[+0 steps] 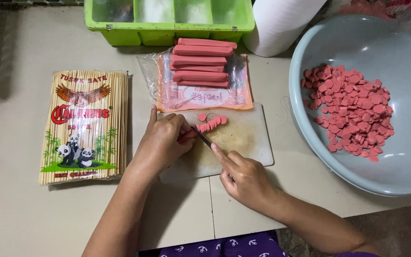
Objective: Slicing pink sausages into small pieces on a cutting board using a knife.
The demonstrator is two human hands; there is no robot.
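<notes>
**Slicing pink sausage on a small cutting board**

On the pale cutting board (243,138) at the middle of the table, the left hand (162,140) is curled down over a pink sausage (190,135), pinning it to the board; only the sausage's cut end shows past the fingertips. Right beside those fingertips, the right hand (246,178) grips a knife (203,137), forefinger stretched along its back, the blade angled up and left so that it meets the sausage's exposed end. Just beyond the blade, a short row of cut sausage slices (212,122) lies fanned on the board, close to the left hand's knuckles. Behind the board sits an opened plastic pack of whole sausages (200,64), stacked flat. To the person's right, a large grey-blue basin (396,171) holds a heap of slices (350,112). Left of the board lies a wrapped bundle of bamboo skewers (85,126). A green compartment tray (167,19) and a white paper roll (281,24) stand at the far edge.
</notes>
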